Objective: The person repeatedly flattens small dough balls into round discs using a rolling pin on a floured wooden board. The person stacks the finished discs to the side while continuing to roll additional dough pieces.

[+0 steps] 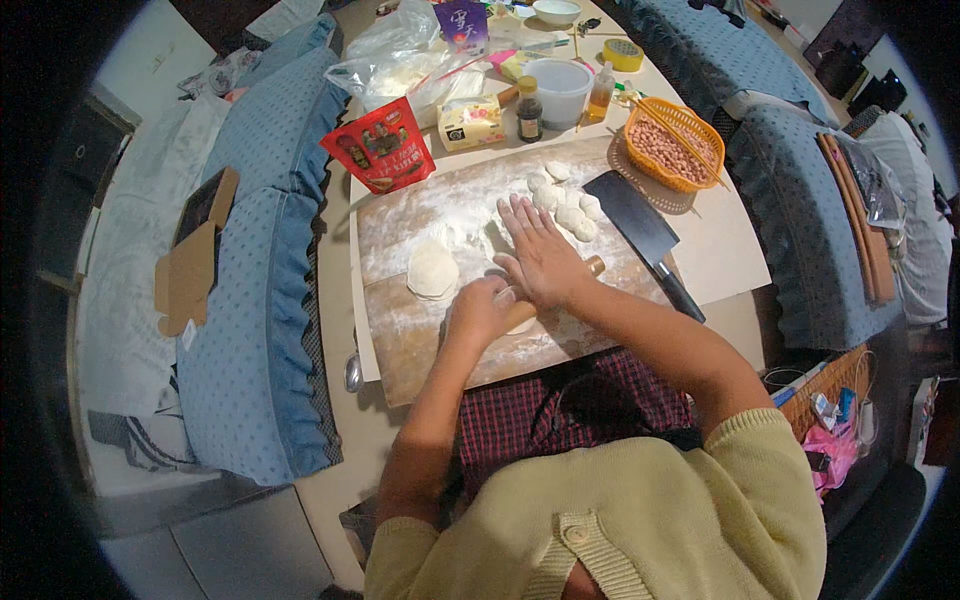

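Note:
My right hand (541, 259) lies flat over a wooden rolling pin (596, 265), its fingers stretched out and the palm covering most of the pin. Beside the pin's near end, my left hand (484, 309) has its fingers curled on the edge of a dough wrapper (521, 326). The hand and pin hide much of that wrapper. To the left lies a stack of round rolled wrappers (433, 270) on the floured wooden board (420, 352). Several small dough pieces (570, 210) sit just past my right fingertips.
A black cleaver (637, 225) lies along the board's right side. Beyond it stands an orange basket of peanuts (675, 146) with chopsticks across it. A red pouch (381, 146), a tissue pack (471, 122), a dark bottle (529, 109) and a plastic tub (559, 90) line the far side.

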The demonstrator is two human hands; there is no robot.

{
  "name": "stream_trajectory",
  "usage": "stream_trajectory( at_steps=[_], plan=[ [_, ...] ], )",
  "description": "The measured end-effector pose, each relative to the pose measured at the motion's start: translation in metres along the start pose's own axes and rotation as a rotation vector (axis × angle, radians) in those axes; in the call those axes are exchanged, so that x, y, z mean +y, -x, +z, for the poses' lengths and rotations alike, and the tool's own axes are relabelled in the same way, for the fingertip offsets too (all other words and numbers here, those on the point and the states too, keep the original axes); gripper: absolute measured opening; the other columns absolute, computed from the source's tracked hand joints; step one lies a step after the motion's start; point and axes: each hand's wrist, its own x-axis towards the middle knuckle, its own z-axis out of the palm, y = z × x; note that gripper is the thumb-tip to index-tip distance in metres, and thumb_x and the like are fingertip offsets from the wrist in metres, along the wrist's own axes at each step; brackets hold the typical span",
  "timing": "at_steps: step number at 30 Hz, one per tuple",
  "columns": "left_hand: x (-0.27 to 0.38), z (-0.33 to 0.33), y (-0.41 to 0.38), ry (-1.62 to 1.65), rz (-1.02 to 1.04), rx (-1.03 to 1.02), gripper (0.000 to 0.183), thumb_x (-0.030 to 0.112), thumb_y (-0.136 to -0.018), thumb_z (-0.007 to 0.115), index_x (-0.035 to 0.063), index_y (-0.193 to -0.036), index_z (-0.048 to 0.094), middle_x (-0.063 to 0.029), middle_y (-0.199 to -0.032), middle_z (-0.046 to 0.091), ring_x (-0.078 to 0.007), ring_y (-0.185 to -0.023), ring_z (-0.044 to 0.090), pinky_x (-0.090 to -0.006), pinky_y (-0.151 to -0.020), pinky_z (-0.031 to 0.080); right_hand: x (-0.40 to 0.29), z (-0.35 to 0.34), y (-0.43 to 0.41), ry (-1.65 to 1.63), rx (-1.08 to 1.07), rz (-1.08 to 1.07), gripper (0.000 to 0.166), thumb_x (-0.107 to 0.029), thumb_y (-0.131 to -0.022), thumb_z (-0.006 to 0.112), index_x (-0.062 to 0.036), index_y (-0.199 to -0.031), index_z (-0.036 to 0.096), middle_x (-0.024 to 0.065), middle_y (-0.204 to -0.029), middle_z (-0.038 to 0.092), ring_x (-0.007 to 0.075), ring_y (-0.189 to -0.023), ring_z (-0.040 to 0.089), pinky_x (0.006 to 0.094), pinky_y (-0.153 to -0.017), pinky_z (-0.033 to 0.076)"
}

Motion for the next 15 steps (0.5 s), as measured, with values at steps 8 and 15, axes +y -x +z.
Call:
stream_trajectory(
  at_steps=[8,15],
  plan=[
    [-0.016,0.013,0.023,0.221,-0.014,0.095,0.02,0.016,-0.091,0.067,-0.0003,-0.102,0.07,-0.0205,-0.092,0.072,-0.0334,-0.081,0.07,-0.0406,-0.077,0.054,-0.011,-0.019,0.061,0.021,-0.139,-0.118,0.081,-0.044,-0.101,0.053,0.0,-0.16,0.021,0.031,-0.16,0.03,0.0433,-0.151,0.028,0.053,-0.125,0.019],
    [-0.003,-0.011,0.004,0.044,-0.038,-0.075,0.02,0.018,-0.09,0.07,0.0004,-0.098,0.072,-0.0215,-0.096,0.072,-0.0351,-0.089,0.07,-0.0422,-0.081,0.053,-0.007,0.001,0.005,0.001,0.019,-0.002,0.079,-0.04,-0.103,0.051,0.002,-0.16,0.017,0.0319,-0.161,0.029,0.0447,-0.152,0.026,0.0519,-0.126,0.018]
  ],
)
